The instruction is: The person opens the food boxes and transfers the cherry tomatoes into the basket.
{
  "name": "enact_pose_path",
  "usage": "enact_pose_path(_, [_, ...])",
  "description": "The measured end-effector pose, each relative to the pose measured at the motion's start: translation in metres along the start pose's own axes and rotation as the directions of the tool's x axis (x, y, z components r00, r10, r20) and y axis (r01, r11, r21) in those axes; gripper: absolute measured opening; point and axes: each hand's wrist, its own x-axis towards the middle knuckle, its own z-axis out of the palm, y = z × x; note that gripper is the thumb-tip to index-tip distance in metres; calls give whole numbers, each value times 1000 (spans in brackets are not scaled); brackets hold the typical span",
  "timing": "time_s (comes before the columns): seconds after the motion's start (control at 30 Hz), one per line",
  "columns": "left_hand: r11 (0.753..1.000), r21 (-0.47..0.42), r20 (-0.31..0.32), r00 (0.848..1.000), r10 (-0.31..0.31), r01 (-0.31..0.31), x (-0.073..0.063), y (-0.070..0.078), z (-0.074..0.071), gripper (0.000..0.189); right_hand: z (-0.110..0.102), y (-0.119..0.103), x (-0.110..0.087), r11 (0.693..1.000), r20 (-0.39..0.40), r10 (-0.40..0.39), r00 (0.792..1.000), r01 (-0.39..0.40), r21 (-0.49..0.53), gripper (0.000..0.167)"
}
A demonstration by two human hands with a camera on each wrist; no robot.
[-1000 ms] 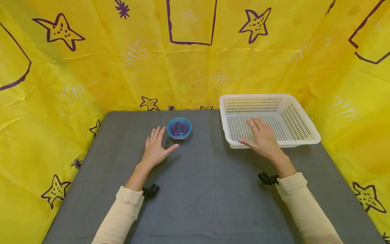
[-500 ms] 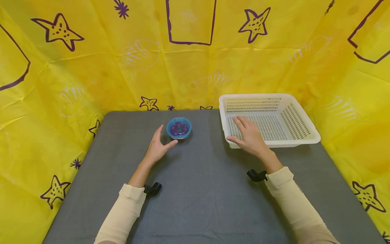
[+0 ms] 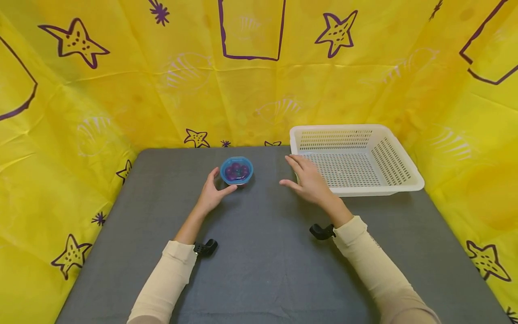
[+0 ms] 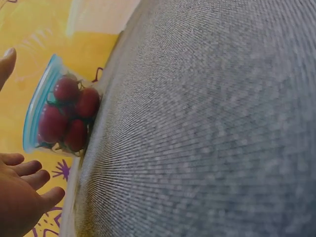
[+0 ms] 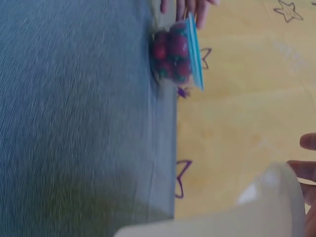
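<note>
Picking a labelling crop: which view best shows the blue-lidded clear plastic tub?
Left wrist: the blue-lidded clear plastic tub is largest, its round red fruit visible. Head shows mainly the lid from above; right wrist, a blurrier side.

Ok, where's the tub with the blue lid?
In the head view, the tub stands near the far edge of the gray table, left of the white basket, beside the left hand.

We are working in a curtained-off space, the room type staying hidden: a grey cloth-covered table is stretching beneath our left hand and right hand, yellow starfish-print sheeting hanging beyond and either side.
</note>
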Motion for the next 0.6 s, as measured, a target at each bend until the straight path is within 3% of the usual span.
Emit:
enact_pose_path(0.27, [997, -69, 6, 999, 46, -46, 9, -4, 5, 94, 16, -15, 13, 999, -22, -51, 998, 51, 2, 70])
enact_pose_path(0.6, [996, -86, -2, 1000, -17, 17, 10, -2, 9, 98, 38, -36, 30, 992, -23, -123, 992, 124, 1, 58])
